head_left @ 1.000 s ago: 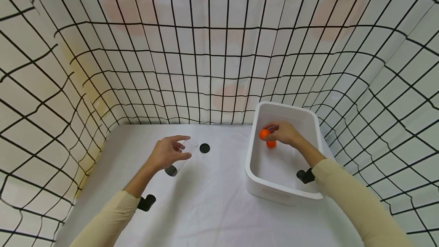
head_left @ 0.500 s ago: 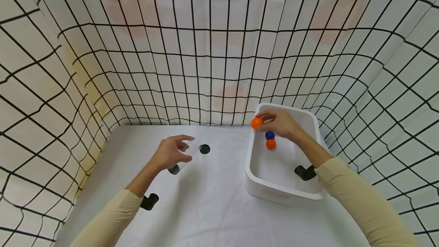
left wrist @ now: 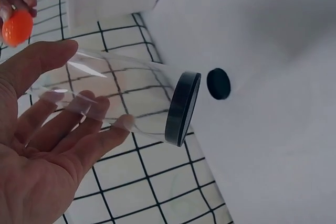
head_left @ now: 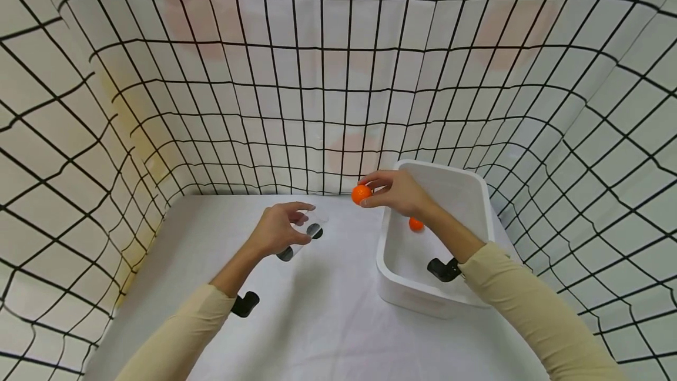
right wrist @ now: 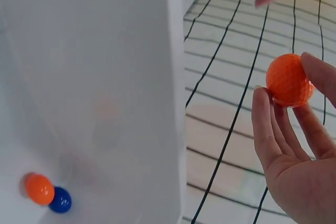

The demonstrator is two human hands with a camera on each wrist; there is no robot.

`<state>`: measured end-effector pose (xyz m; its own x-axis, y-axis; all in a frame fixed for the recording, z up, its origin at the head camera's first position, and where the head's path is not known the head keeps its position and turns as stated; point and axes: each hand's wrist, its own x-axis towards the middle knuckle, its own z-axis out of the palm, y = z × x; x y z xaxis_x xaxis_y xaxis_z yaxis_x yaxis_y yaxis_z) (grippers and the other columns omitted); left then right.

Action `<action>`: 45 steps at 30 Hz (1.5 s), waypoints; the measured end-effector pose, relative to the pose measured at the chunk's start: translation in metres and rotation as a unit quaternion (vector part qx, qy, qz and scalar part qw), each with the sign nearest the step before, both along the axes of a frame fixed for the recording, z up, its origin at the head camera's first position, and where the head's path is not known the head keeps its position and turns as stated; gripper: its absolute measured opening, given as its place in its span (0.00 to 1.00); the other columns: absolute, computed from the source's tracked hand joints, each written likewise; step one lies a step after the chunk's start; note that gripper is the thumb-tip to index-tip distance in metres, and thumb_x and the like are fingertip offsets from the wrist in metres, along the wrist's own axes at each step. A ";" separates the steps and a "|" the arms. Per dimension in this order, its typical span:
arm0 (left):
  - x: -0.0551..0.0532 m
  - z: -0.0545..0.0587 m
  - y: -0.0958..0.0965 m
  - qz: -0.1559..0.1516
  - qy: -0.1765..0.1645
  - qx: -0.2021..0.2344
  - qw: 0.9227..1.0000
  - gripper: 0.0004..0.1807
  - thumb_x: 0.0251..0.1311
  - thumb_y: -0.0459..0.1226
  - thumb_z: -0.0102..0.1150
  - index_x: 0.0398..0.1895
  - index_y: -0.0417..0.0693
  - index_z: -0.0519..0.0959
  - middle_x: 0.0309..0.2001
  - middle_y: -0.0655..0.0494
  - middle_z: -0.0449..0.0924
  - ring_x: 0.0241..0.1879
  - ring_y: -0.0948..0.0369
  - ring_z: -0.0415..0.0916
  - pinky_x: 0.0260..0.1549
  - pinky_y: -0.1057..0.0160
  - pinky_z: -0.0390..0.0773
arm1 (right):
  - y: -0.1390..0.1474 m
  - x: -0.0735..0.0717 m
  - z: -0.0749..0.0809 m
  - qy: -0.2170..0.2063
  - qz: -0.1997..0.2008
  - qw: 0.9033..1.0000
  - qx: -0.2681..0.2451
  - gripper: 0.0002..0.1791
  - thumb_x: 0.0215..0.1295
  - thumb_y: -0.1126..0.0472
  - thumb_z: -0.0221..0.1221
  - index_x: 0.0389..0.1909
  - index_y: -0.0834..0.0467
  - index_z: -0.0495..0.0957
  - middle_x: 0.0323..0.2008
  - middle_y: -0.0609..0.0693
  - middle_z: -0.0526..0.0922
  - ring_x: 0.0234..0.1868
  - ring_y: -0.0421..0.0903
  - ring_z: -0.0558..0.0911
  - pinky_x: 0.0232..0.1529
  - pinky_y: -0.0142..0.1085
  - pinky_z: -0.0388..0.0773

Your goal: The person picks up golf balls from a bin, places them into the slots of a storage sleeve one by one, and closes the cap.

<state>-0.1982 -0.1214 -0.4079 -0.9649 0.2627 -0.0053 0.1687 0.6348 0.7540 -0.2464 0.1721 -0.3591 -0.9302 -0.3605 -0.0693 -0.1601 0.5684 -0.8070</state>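
The back edge of the white table (head_left: 338, 322) runs across mid-frame against the black net (head_left: 346, 87), and the white bin (head_left: 409, 301) stands right of centre. Open tabletop stretches down the lower middle, between my left forearm and the bin's wall. Right hand (head_left: 399, 194) near centre now: thumb and fingertips pinch an orange ball (head_left: 361, 194), just outside the bin's left rim. Over to its left, my left hand (head_left: 279, 229) has fingers and thumb curled round a clear cup (left wrist: 121, 95), tilted, black base toward lower left, a gap between cup and ball. Partly behind the cup, a black disc (left wrist: 219, 83) lies on the table. Inside the bin, a second orange ball (head_left: 416, 224) sits beside a blue ball (right wrist: 61, 200).
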 end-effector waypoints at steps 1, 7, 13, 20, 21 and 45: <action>0.000 0.001 0.002 -0.002 -0.001 0.002 1.000 0.32 0.48 0.32 0.76 0.61 0.52 0.81 0.51 0.46 0.87 0.55 0.49 0.83 0.42 0.56 0.85 | -0.004 0.001 0.000 0.000 0.003 1.000 0.000 0.25 0.56 0.53 0.74 0.57 0.48 0.83 0.52 0.52 0.86 0.51 0.51 0.86 0.55 0.48 0.80; -0.002 0.005 0.010 -0.008 0.009 0.002 1.000 0.30 0.49 0.33 0.75 0.59 0.53 0.82 0.52 0.48 0.87 0.56 0.51 0.84 0.50 0.51 0.83 | -0.021 0.005 -0.006 -0.013 0.023 1.000 -0.011 0.23 0.55 0.53 0.74 0.53 0.44 0.84 0.50 0.48 0.86 0.50 0.48 0.86 0.52 0.46 0.81; -0.004 0.003 0.014 -0.010 0.011 -0.009 1.000 0.30 0.51 0.37 0.74 0.61 0.55 0.81 0.54 0.47 0.86 0.56 0.48 0.83 0.52 0.47 0.83 | -0.033 0.006 -0.014 -0.001 0.046 0.998 -0.032 0.22 0.55 0.55 0.74 0.52 0.47 0.84 0.49 0.49 0.87 0.51 0.51 0.86 0.52 0.47 0.83; -0.005 0.001 0.015 -0.007 0.009 -0.013 1.000 0.30 0.52 0.37 0.74 0.62 0.57 0.81 0.52 0.49 0.87 0.54 0.49 0.84 0.50 0.48 0.83 | -0.038 0.007 -0.020 -0.012 0.054 0.997 -0.056 0.22 0.56 0.58 0.74 0.53 0.50 0.84 0.49 0.51 0.87 0.48 0.52 0.87 0.52 0.47 0.83; -0.005 0.001 0.015 -0.008 0.010 -0.014 1.000 0.30 0.52 0.37 0.74 0.63 0.57 0.81 0.51 0.49 0.87 0.54 0.49 0.84 0.50 0.48 0.84 | -0.039 0.007 -0.020 -0.013 0.054 0.997 -0.057 0.22 0.56 0.57 0.74 0.53 0.50 0.84 0.49 0.51 0.87 0.47 0.51 0.88 0.52 0.47 0.83; -0.008 -0.001 0.018 -0.025 0.036 -0.016 0.999 0.30 0.48 0.36 0.77 0.59 0.55 0.83 0.45 0.49 0.89 0.43 0.53 0.87 0.41 0.57 0.85 | -0.040 0.005 -0.022 -0.027 0.074 0.996 -0.053 0.26 0.57 0.56 0.73 0.59 0.50 0.82 0.53 0.50 0.86 0.48 0.46 0.88 0.54 0.46 0.83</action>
<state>-0.2066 -0.1029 -0.4089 -0.9486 0.3119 0.0540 0.2538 0.6475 0.7186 -0.2409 0.1318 -0.3814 -0.8626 -0.5008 -0.0715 -0.1908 0.4531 -0.8708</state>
